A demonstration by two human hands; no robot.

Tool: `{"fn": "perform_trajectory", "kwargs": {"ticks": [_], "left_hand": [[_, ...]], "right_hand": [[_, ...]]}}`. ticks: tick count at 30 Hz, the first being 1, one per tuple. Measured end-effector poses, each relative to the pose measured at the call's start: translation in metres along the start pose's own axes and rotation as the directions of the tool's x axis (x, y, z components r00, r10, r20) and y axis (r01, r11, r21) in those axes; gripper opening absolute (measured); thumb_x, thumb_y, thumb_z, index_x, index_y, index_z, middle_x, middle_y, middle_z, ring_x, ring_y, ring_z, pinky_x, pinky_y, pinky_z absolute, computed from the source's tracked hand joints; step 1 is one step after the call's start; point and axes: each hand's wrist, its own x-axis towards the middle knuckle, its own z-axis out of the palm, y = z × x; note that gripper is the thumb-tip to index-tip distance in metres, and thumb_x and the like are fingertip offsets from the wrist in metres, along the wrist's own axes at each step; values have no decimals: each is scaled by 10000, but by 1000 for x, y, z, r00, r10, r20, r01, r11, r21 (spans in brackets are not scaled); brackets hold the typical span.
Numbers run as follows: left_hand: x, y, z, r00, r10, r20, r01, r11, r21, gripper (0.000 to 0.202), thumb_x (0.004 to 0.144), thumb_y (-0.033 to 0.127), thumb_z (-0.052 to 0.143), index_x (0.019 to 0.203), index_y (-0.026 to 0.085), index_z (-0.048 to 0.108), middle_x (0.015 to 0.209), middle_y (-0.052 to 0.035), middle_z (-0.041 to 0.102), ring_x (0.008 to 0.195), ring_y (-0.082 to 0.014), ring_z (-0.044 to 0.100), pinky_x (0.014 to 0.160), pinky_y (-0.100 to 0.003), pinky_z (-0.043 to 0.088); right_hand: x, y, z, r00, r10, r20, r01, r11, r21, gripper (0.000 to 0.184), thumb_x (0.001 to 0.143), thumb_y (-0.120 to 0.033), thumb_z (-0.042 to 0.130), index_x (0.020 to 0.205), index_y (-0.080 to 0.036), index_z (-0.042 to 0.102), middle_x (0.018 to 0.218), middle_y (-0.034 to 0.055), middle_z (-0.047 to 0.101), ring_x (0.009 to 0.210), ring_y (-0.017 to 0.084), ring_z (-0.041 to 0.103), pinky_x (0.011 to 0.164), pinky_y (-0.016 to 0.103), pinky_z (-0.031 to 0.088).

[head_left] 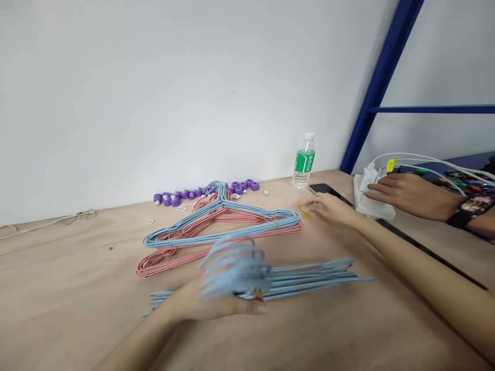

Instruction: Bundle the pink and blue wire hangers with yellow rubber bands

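My left hand (211,304) is closed around a bundle of blue wire hangers (309,275), gripping it near the hooks, which are smeared by motion. The bundle lies across the brown table (58,288). My right hand (333,209) reaches far to the right, fingertips at a small yellow rubber band (305,208) on the table. Its fingers are blurred and their pose is unclear. A second pile of blue and pink hangers (216,229) lies behind the bundle.
Purple caps (174,197) line the wall. A water bottle (303,161) and a black phone (328,191) stand near my right hand. Another person's hand (410,193), with a watch, rests on a white power strip (373,203) with cables. A blue rack frame (381,77) rises behind.
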Motion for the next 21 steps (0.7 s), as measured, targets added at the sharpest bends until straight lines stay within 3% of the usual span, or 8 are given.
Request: {"fn": "perform_trajectory", "kwargs": {"ticks": [4, 10, 15, 19, 21], "left_hand": [[1, 2, -7, 961, -217, 169, 179, 960, 216, 44, 660, 229, 666, 650, 209, 628, 644, 40, 597, 616, -132, 539, 559, -213, 377], [1, -5, -14, 969, -210, 129, 189, 969, 159, 88, 672, 265, 653, 662, 189, 610, 660, 35, 584, 644, -121, 520, 598, -210, 382], [6, -9, -14, 947, -275, 169, 251, 956, 150, 125, 672, 284, 641, 668, 180, 571, 651, 60, 546, 489, -67, 403, 534, -198, 343], [8, -12, -15, 924, -320, 211, 301, 946, 119, 200, 650, 324, 658, 658, 178, 522, 670, 68, 526, 426, -40, 317, 483, -194, 292], [8, -14, -15, 924, -322, 206, 301, 945, 125, 202, 644, 330, 659, 658, 181, 524, 665, 63, 517, 453, -51, 361, 504, -199, 303]], "right_hand": [[-9, 16, 13, 999, 8, 43, -7, 1000, -24, 128, 701, -226, 469, 614, -213, 562, 772, 99, 626, 770, 248, 545, 726, 403, 420], [-11, 16, 22, 995, 92, -30, -90, 995, 53, 184, 696, -245, 451, 525, -233, 385, 694, 132, 569, 762, 282, 505, 741, 443, 373], [-4, 15, 18, 971, 202, -130, -158, 945, 285, 179, 701, -365, 455, 618, -236, 365, 660, 80, 552, 696, 242, 531, 718, 427, 412], [1, 5, 11, 951, 283, -126, -178, 832, 526, 238, 667, -449, 467, 703, -229, 383, 635, 31, 570, 600, 176, 562, 631, 349, 463], [1, -3, 10, 946, 308, -103, -185, 773, 607, 272, 656, -459, 486, 781, -222, 445, 728, 46, 624, 565, 151, 568, 549, 302, 462]]}}
